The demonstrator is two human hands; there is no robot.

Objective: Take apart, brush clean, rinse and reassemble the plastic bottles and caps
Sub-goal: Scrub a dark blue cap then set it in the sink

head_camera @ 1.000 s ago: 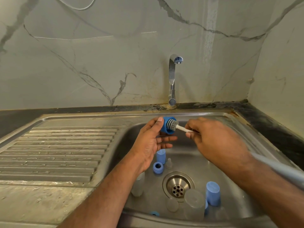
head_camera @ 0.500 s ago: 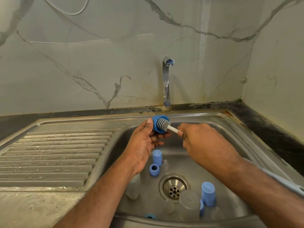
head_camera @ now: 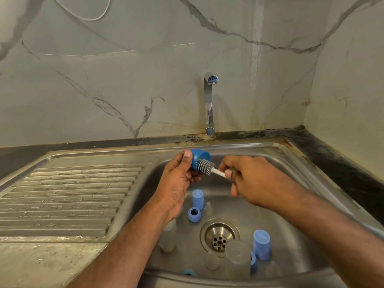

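Leftmost, ribbed steel drainboard [head_camera: 68, 196] set into worn counter [head_camera: 41, 265]. Next, left hand [head_camera: 176, 179] raised over sink [head_camera: 291, 161], grip wrapped around dark blue cap [head_camera: 198, 159], thumb on its top edge, open mouth turned rightward. Grey bristled brush head [head_camera: 205, 166] pushed partly into that cap, white brush handle [head_camera: 218, 173] running right into right hand [head_camera: 253, 181], grip closed tight around handle. Below hands, on basin floor: pale blue cap [head_camera: 197, 198] upright, blue ring [head_camera: 194, 214] just beside it, small clear teat [head_camera: 208, 208] near both. Frosted bottle [head_camera: 168, 238] partly hidden under left forearm. Drain [head_camera: 219, 235] at centre. Further right, clear bottle [head_camera: 238, 259] near front wall, second pale blue cap [head_camera: 262, 244] just beside it. Tap [head_camera: 209, 104] upright behind basin, spout above cap.
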